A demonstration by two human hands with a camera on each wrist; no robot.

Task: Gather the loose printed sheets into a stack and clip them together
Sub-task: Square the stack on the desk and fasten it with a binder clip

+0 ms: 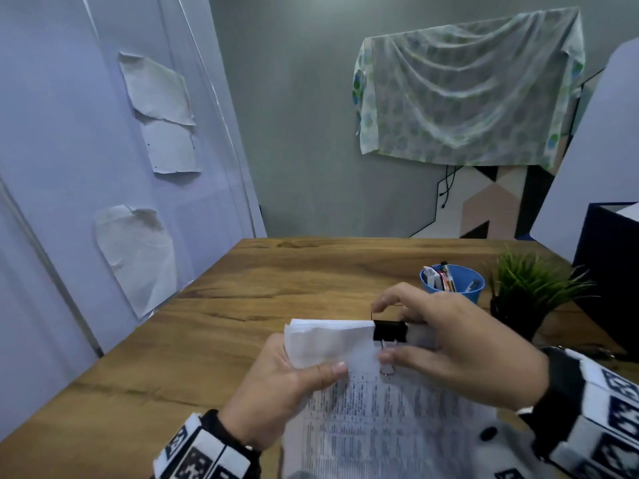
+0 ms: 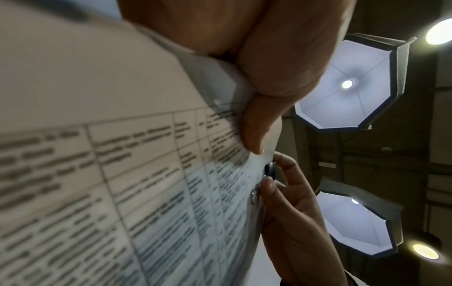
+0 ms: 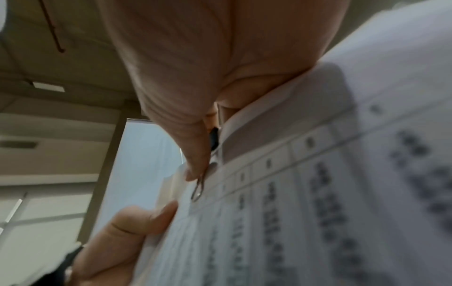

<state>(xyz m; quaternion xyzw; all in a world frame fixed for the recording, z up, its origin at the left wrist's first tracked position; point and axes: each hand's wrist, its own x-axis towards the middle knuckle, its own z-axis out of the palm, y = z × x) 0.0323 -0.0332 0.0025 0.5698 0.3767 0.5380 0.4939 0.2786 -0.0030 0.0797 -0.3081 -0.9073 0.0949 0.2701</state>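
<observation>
1. Grey walls close off the room beyond a brown wood-grain worktop (image 1: 276,288); a pale patterned cloth (image 1: 466,95) hangs on the far wall at about 1 o'clock, and curled white paper sheets (image 1: 159,112) are stuck to the light panel at 10 o'clock.
2. At 3 o'clock on the worktop stands a round blue plastic cup (image 1: 463,283) with pens in it, and just beside it, further right, a small green spiky plant in a dark pot (image 1: 532,288).
3. Held above the near edge of the worktop, at 6 o'clock, is the stack of white printed sheets with tables of text (image 1: 373,426); its far edge is lifted toward the camera's centre.
4. The left hand (image 1: 276,385) grips the stack at its far left corner, thumb on top of the top sheet and fingers curled underneath; the left wrist view shows the thumb pressed on the printed page.
5. A black binder clip with silver wire handles (image 1: 390,331) sits on the far edge of the stack, to the right of the left hand, its black body straddling the paper edge.
6. The right hand (image 1: 460,344) holds the clip: the forefinger touches the upper wire handle above the clip, and the thumb presses the lower wire handle flat against the top sheet.
7. In the right wrist view the thumb lies on that silver loop, with the black clip body just behind it.
8. Black-and-white patterned bands wrap both wrists.
</observation>
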